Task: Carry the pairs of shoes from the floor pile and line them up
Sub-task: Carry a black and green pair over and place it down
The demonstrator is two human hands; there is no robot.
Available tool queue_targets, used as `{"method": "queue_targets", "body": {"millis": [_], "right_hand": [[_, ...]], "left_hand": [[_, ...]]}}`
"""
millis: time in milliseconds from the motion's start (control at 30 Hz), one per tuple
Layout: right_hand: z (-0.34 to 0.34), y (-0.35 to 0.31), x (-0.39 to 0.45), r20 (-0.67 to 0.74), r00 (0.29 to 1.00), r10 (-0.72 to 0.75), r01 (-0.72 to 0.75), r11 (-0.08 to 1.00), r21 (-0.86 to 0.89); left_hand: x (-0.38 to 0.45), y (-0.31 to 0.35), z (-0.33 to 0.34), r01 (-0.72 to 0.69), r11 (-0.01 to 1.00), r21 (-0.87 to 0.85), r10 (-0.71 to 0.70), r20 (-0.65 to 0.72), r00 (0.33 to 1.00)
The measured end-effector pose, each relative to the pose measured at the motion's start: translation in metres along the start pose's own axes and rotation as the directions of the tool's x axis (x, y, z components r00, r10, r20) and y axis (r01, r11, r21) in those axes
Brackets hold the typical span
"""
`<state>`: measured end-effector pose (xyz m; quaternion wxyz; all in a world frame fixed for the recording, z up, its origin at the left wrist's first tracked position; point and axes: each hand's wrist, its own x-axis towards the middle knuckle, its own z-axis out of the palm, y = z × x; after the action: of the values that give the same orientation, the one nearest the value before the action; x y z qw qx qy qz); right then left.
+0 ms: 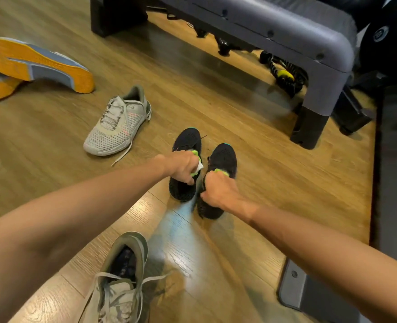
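Each hand, left hand (183,167) and right hand (218,191), gripped one black shoe (187,141) (224,157) by its collar, while the grey shoes (117,127) and orange-soled pair (36,64) lay unsorted.

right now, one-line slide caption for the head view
Both hands, left hand and right hand, grip a pair of black shoes on the wooden floor.

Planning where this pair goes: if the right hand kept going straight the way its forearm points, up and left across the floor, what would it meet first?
Probably the other black shoe in the left hand, right beside the right hand and its own shoe. Beyond that, the grey shoe, though depth is hard to judge.
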<state>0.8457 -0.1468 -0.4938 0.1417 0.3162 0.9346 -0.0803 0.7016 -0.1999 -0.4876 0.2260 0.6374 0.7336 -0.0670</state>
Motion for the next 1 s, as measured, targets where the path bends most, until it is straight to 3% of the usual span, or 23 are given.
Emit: {"method": "queue_targets", "body": {"millis": [200, 367, 433, 567, 700, 833, 1000], "right_hand": [[0.004, 0.034, -0.005, 0.129, 0.973, -0.193, 0.166, 0.967, 0.194], [0.014, 0.037, -0.011, 0.176, 0.975, -0.136, 0.106, 0.98, 0.17], [0.014, 0.027, -0.007, 0.191, 0.975, -0.117, 0.088, 0.985, 0.151], [0.001, -0.001, 0.001, 0.143, 0.984, -0.104, 0.07, 0.971, 0.228], [-0.028, -0.04, -0.018, 0.08, 0.972, -0.221, 0.201, 0.958, 0.203], [-0.104, -0.07, -0.065, 0.094, 0.941, -0.326, 0.28, 0.902, 0.329], [-0.269, -0.095, -0.136, 0.055, 0.89, -0.452, 0.41, 0.848, 0.336]], "left_hand": [[-0.006, -0.005, -0.003, 0.061, 0.992, -0.114, -0.056, 0.046, 0.997], [-0.009, 0.004, -0.008, 0.151, 0.986, -0.068, -0.134, 0.203, 0.97], [-0.014, 0.007, -0.004, 0.15, 0.989, -0.016, -0.146, 0.161, 0.976], [-0.031, 0.021, 0.026, 0.145, 0.987, 0.066, -0.141, -0.058, 0.988], [-0.081, 0.026, 0.024, 0.264, 0.964, -0.031, -0.266, -0.082, 0.961], [-0.172, 0.031, -0.043, 0.403, 0.905, -0.138, -0.416, -0.085, 0.905], [-0.288, 0.061, -0.205, 0.495, 0.844, -0.207, -0.527, -0.149, 0.837]]}}
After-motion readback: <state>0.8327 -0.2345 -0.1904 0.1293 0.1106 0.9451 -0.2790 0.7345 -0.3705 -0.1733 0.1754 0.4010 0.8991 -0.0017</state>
